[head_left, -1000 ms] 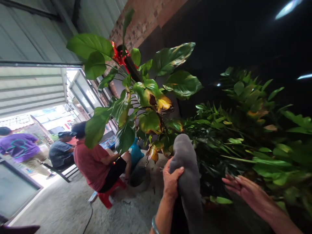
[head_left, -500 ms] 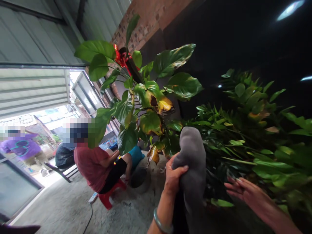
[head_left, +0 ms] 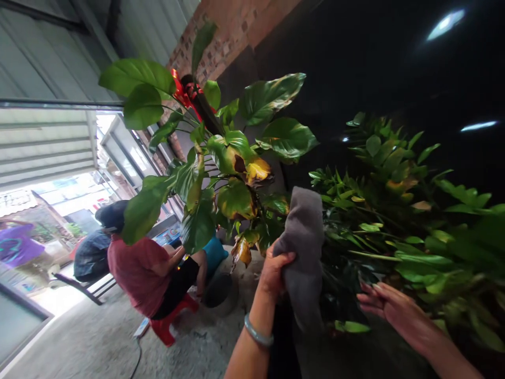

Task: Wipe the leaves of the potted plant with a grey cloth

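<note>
Gripping grey cloth [head_left: 305, 252] in left hand [head_left: 276, 271], thumb laid across it.
Holding cloth between tall plant [head_left: 236, 197] and bushy plant [head_left: 426, 258]; extending right hand [head_left: 389, 302] beside bushy plant, fingers partly curled; cannot tell whether pinching anything.

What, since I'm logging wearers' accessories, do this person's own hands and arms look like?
The left hand and right hand are ungloved. A smooth, rounded, pale blue-grey bangle circles the left wrist; the right wrist shows none. No sleeve shows on either forearm.
</note>
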`<state>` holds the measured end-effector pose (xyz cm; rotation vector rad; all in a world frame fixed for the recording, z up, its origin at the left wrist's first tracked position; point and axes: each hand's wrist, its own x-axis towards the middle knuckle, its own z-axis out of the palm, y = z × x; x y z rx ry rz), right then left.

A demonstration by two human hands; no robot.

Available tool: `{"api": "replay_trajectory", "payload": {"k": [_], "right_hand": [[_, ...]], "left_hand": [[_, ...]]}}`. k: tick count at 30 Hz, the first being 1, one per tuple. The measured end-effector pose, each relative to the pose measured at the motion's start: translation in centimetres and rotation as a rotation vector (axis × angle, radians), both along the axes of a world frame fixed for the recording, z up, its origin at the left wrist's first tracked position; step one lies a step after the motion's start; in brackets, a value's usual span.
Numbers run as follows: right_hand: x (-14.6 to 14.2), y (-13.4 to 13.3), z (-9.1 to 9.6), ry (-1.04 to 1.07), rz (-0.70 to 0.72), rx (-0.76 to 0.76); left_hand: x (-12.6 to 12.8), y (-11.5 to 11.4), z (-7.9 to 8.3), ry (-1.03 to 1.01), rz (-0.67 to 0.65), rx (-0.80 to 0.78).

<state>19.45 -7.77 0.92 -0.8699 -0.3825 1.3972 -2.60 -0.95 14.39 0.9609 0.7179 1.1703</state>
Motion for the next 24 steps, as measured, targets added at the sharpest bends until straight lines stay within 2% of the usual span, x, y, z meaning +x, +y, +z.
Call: {"api": "replay_trajectory", "payload": {"k": [2, 4, 5, 7, 9, 12, 13, 15, 17, 20, 22, 24], "right_hand": [[-0.1, -0.2, 0.4, 0.024, -0.011, -0.019], [-0.1, -0.5, 0.8, 0.043, -0.007, -0.031], [-0.1, -0.6, 0.9, 0.042, -0.006, -0.029], [0.0, -0.7, 1.1, 0.015, -0.007, -0.007], [0.0, -0.8, 1.2, -0.019, -0.009, 0.014], [-0.1, -0.8, 1.6, -0.018, -0.002, -0.008], [-0.2, -0.8, 1.7, -0.006, 0.002, -0.018], [-0.3, -0.9, 2.1, 0.007, -0.003, -0.033], [-0.4, -1.0, 2.4, 0.01, -0.018, -0.047], [-0.3, -1.2, 2.5, 0.008, -0.009, -0.066], [-0.2, -1.2, 2.3, 0.003, 0.015, -0.042], [-0.1, -1.1, 2.0, -0.011, 0.016, -0.025]], "left_hand": [[0.4, -0.1, -1.7, 0.117, -0.06, -0.045], [0.0, -1.0, -3.3, 0.279, -0.218, -0.106], [-0.4, -1.6, -3.6, 0.356, -0.306, -0.139], [-1.3, -2.4, -3.1, 0.425, -0.417, -0.175], [-1.8, -2.3, -1.4, 0.34, -0.394, -0.131], [-1.3, -0.7, 0.8, 0.074, -0.183, -0.032], [-0.9, -0.1, 1.0, 0.023, -0.109, -0.028], [-0.2, 0.5, 0.1, 0.032, -0.04, -0.067], [0.1, 0.2, -1.8, 0.158, -0.106, -0.11], [-1.2, -1.5, -4.0, 0.389, -0.344, -0.15], [-2.9, -2.2, -3.5, 0.406, -0.402, -0.161], [-4.5, -1.9, -1.6, 0.274, -0.319, -0.12]]}}
